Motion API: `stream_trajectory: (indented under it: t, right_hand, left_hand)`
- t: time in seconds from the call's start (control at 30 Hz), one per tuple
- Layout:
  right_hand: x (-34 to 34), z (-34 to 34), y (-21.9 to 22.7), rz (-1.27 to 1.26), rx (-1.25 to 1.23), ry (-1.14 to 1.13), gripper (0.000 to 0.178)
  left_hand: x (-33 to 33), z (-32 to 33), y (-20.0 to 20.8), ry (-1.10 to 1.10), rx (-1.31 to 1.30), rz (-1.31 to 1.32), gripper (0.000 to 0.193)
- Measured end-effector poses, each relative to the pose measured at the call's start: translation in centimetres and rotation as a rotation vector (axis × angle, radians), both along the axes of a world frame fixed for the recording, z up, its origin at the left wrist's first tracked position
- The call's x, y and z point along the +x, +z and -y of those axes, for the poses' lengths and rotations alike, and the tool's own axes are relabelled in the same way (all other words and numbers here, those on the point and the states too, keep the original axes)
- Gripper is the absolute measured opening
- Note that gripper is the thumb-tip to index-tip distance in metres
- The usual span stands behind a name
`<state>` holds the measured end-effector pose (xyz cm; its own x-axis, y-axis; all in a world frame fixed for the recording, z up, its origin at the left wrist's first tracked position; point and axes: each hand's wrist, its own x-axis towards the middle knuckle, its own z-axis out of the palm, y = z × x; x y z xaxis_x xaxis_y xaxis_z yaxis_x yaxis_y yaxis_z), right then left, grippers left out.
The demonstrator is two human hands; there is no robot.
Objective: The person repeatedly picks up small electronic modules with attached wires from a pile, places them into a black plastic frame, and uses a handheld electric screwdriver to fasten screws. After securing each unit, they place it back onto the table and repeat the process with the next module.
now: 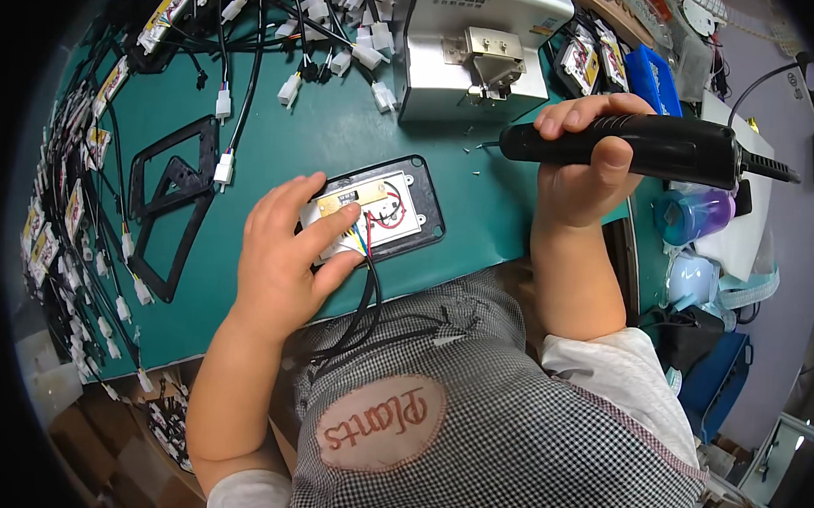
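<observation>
Left hand: the left hand (284, 262) lies palm down on the bench, fingers loosely spread, forefinger and thumb resting on the near-left edge of the open housing; it presses rather than pinches.
Right hand: the right hand (582, 166) is closed around the black electric screwdriver (643, 146), fingers wrapped over the top, thumb underneath.
Screwdriver: held roughly level above the bench, tip pointing to the person's left, cord leaving to the right; the tip is well apart from the housing and just in front of the grey machine.
Housing: black oblong housing (386, 208) with rounded corners, flat on the green bench (331, 124) near its front edge, directly ahead of the person; a white inner part and a small tan circuit board sit inside it.
Wiring: red, yellow and blue wires run from the inside of the housing under the left fingers; a black cable (364, 311) leaves its near side and drops over the bench edge toward the apron.
Grey machine: a grey and white box-shaped machine (475, 48) stands at the far side of the bench, a metal bracket on its front.
Frames: two empty black frames (171, 198) lie to the left of the housing.
Cable stock: black cables with white plugs (225, 101) lie across the far and left parts of the bench.
Apron: a checked apron (474, 393) fills the lower middle of the view.
</observation>
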<state>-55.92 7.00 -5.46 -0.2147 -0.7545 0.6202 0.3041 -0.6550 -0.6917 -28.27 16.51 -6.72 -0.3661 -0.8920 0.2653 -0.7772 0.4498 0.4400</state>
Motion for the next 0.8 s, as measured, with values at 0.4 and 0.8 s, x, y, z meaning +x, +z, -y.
stream_trajectory:
  t: [0.4, 0.8]
  right_hand:
    - [0.4, -1.5, 4.4, 0.212, -0.074, 0.267, 0.060]
    - [4.3, -5.0, 7.8, 0.270, -0.061, 0.598, 0.063]
  left_hand:
    - [0.7, -0.1, 1.0, 0.024, 0.037, -0.132, 0.042]
    - [-4.1, -1.1, 4.7, 0.082, 0.649, -0.977, 0.013]
